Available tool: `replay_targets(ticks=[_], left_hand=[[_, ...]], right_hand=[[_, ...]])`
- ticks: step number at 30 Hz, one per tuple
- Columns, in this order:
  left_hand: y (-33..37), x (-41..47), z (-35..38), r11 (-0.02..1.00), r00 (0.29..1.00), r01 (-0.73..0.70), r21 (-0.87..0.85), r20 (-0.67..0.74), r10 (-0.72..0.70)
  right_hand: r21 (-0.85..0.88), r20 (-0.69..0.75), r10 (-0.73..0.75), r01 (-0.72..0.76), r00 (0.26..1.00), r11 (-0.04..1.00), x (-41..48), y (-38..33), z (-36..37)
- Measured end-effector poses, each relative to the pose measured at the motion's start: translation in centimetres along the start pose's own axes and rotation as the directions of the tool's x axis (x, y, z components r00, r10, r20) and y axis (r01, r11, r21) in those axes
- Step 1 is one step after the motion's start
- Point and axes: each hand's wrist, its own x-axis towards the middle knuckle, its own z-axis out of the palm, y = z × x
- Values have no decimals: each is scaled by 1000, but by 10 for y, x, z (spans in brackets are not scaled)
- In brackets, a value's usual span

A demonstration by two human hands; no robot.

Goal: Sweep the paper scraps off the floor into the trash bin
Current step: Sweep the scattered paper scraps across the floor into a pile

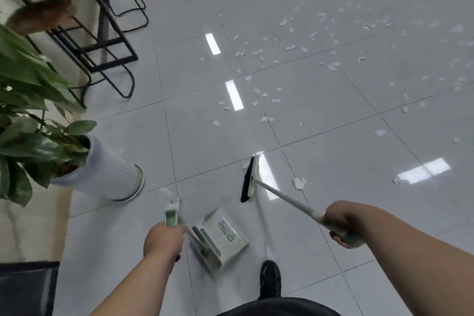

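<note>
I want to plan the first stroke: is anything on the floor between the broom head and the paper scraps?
Nothing visible does: only bare tile lies between the broom head and the paper scraps. The potted plant and stools stand off to the left. No trash bin is in view.

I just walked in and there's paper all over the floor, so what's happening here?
A person is sweeping up. The right hand grips a broom by its long handle, with the head down near the tiles just ahead. The left hand holds the upright handle of a dustpan near their shoe. Most paper scraps lie scattered further ahead, unswept; one larger scrap sits just right of the broom head.
</note>
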Motion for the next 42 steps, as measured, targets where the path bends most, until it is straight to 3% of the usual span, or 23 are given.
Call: replay_targets(ticks=[9,12,15,18,22,32,37,42], left_hand=[[47,-8,42,989,988,-138,46,79,134],[52,-8,44,986,985,-160,50,79,156],[52,-10,46,983,980,-181,40,90,177],[41,-15,40,979,974,-198,45,117,191],[8,-17,22,979,973,-199,37,130,193],[-139,-24,-57,993,982,-116,21,150,112],[-192,-41,-83,995,988,-84,58,136,75],[-199,-53,-86,994,985,-100,52,143,92]], right_hand=[[160,-272,82,-39,959,986,-4,56,-97],[181,-268,35,15,963,983,-17,62,-111],[84,-238,-81,104,968,991,-32,64,-112],[49,-195,-116,128,974,991,-43,69,-91],[158,-141,-73,95,987,983,-57,86,-37],[2,28,-36,36,999,999,-91,163,100],[-2,-7,2,-2,1000,1000,-113,204,138],[31,-106,76,-73,991,997,-128,230,134]])
